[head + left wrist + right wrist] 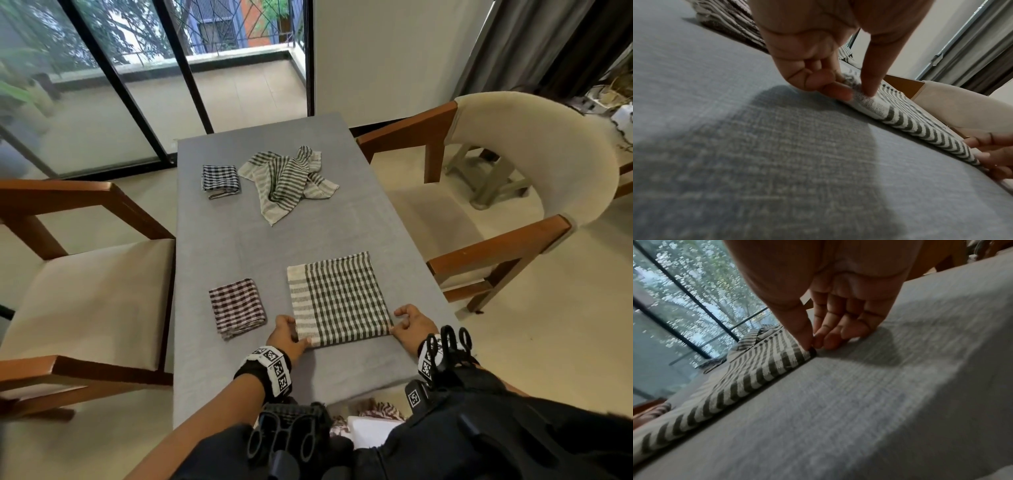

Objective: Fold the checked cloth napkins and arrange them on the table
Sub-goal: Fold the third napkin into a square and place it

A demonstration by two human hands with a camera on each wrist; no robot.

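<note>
Head view shows you at the near edge of the counter [219, 240], with the grey checked napkin [339, 298] lying flat and part-folded in front of you. Your left hand [286, 334] pinches its near left corner, thumb on top and fingers [836, 92] tucked under the edge. Your right hand [411, 325] pinches the near right corner the same way. Two folded napkins, brown [237, 307] and dark blue [220, 180], lie to the left, and a crumpled one [287, 180] waits at the far end. The risk from here, as I judge it: if one hand lifts ahead of the other, the layers may slide apart and the fold land skewed. A loose pinch could also drop the lower layer.
</note>
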